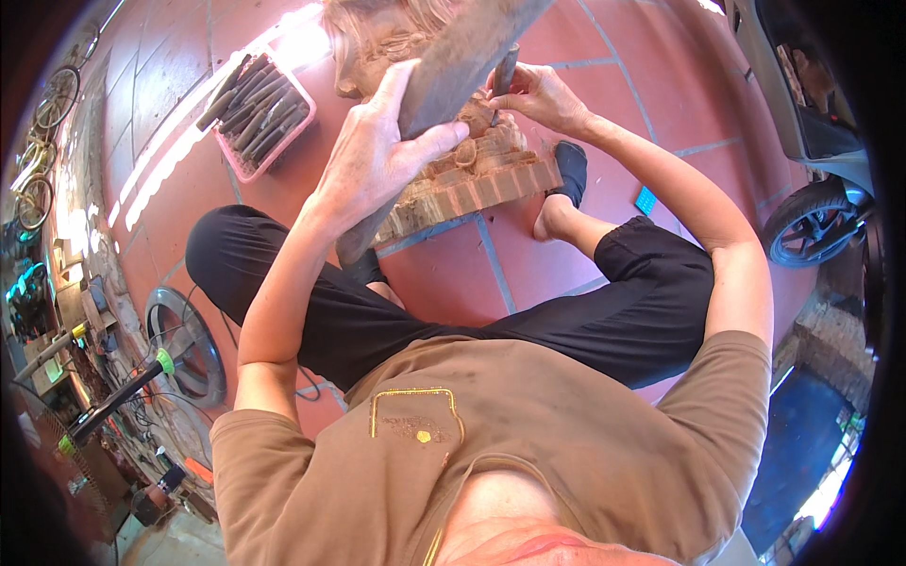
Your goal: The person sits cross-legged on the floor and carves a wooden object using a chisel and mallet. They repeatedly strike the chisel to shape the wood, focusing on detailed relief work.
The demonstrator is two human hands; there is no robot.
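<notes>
Wood carving (472, 174) at twelve o'clock on the red tiled floor (528, 255), between the knees. Left hand (373, 156) clenched round a wooden mallet (444, 85); right hand (538, 94) pinching a chisel (503, 75) against it. Pink tool tray (260, 118) at ten o'clock.

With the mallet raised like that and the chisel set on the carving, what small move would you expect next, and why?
Probably a short downward tap. The left hand holds the flat wooden mallet lifted above the chisel, which the right hand steadies with its tip against the wooden carving.
</notes>
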